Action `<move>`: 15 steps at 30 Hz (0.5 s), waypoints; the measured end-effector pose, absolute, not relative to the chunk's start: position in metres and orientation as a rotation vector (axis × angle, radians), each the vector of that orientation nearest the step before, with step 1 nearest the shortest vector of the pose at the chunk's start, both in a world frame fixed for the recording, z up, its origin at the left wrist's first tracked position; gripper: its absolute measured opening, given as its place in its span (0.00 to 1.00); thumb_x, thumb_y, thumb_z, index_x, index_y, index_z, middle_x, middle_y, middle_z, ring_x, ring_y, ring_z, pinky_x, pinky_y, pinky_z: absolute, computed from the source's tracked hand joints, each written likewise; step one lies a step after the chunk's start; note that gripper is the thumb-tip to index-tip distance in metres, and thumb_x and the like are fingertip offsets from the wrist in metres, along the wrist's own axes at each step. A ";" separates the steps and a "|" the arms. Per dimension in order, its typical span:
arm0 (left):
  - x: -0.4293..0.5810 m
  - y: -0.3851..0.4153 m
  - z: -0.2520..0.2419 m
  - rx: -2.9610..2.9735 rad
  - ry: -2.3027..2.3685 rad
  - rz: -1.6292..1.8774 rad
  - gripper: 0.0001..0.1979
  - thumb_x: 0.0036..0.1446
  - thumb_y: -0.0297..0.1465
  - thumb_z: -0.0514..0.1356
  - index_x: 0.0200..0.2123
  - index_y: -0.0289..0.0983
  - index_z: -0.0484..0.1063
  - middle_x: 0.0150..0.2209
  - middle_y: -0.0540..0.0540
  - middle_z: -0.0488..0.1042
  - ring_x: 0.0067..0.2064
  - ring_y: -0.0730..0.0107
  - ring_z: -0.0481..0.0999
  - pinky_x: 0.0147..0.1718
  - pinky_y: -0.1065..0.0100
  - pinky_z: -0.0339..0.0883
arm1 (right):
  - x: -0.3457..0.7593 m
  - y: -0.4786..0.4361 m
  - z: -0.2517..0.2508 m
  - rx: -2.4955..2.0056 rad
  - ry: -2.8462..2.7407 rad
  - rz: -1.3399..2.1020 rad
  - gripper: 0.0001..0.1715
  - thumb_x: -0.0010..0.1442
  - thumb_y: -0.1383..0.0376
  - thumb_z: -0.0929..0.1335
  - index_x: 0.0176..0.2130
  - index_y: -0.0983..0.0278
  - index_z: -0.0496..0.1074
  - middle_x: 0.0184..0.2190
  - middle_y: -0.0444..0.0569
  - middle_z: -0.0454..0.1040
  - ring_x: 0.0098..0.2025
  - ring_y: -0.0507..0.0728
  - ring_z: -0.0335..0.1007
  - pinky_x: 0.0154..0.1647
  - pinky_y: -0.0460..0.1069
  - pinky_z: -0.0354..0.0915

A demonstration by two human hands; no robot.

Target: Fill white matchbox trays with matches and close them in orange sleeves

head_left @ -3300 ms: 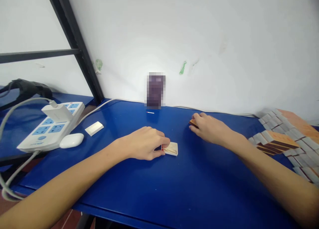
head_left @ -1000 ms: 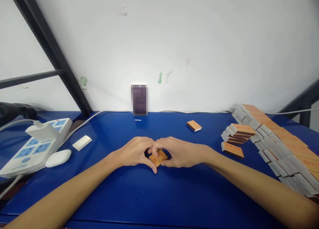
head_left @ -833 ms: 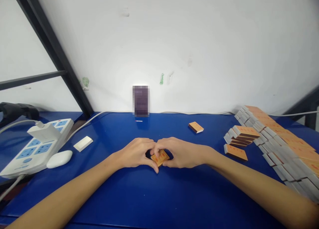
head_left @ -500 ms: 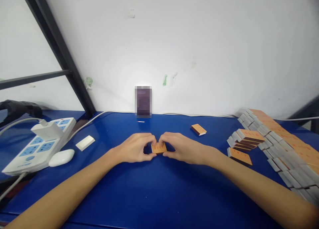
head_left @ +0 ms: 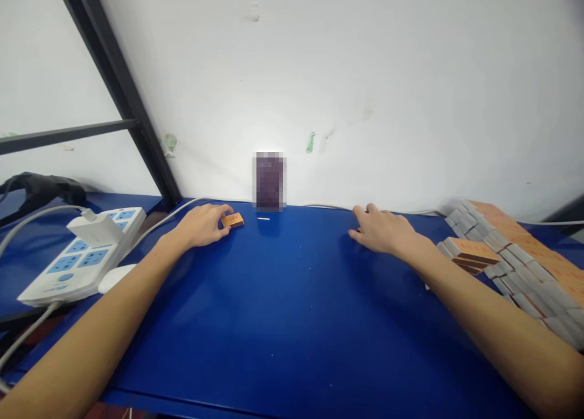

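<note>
My left hand (head_left: 204, 225) pinches an orange matchbox (head_left: 233, 220) between thumb and fingers, low over the left back part of the blue table. On the right, my right hand (head_left: 382, 229) is curled over the spot where another matchbox lay; a sliver of something dark shows between thumb and fingers, and the rest is covered by the hand. A single matchstick (head_left: 263, 218) rests between the hands. A short stack of matchboxes (head_left: 472, 253) stands beyond my right forearm, beside long stacked rows of matchboxes (head_left: 515, 255).
A white power strip (head_left: 84, 255) with a plugged-in charger stands at the left, and a white rounded case (head_left: 116, 277) is partly behind my left forearm. A blurred-out dark panel (head_left: 269, 182) leans on the wall. Cables run along the table's back edge (head_left: 314, 207).
Both hands have parted from the middle. The left has carried the matchbox left and back; the right has let go and moved right, over the loose matchbox. The view has shifted slightly.
</note>
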State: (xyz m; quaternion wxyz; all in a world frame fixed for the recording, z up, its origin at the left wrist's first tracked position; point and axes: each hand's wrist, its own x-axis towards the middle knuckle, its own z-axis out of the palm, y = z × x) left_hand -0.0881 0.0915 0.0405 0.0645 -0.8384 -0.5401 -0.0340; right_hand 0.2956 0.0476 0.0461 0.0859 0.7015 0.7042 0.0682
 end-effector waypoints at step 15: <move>0.076 0.089 0.047 -3.080 -1.038 -0.291 0.22 0.54 0.36 0.59 0.53 0.40 0.68 0.44 0.45 0.76 0.42 0.61 0.75 0.36 0.66 0.65 | 0.239 -0.026 0.086 1.357 2.421 -0.329 0.26 0.42 0.67 0.74 0.42 0.54 0.71 0.36 0.44 0.76 0.34 0.59 0.73 0.28 0.48 0.55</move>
